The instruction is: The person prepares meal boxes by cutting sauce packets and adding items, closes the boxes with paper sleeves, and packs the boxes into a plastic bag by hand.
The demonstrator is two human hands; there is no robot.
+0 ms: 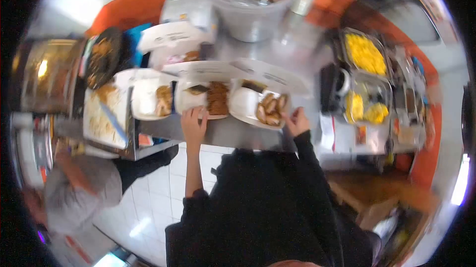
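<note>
Several white takeaway boxes stand open in a row along the steel counter. My left hand (195,122) is at the front edge of the middle takeaway box (191,101), which has dark brown sliced meat (217,99) in it. Its fingers are loosely bent and apart. At the right corner of the right takeaway box (243,106), my right hand (298,122) has its fingers closed on the edge, slightly blurred. Browned meat pieces (271,109), a white portion and something dark lie in that box. Farther left, another takeaway box (144,98) holds sliced meat.
Behind the boxes stand a large clear tub (253,17) and a white machine (188,7). A cutting board (96,123) with a knife (113,123) lies left. Trays of yellow food (366,54) are right. A person in a grey shirt (87,192) is at lower left.
</note>
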